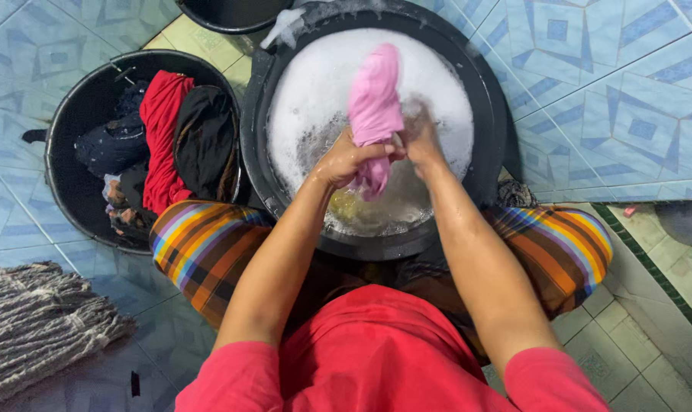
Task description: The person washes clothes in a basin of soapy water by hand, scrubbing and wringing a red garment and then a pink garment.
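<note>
My left hand (pixel 344 160) and right hand (pixel 421 145) both clench the pink cloth (pixel 374 99); it's wet, bunched, rising toward twelve o'clock over the foamy black basin (pixel 487 114).

To your left you have a second black tub (pixel 63 145) holding a heap of laundry: a red garment (pixel 161 137), a black one (pixel 205 141) draped over the rim, and dark blue cloth (pixel 111 146). A grey string mop head (pixel 37 320) lies on the blue patterned tiled floor (pixel 613 91) by your left knee. Another dark basin's edge (pixel 231 17) shows at the top.
</note>
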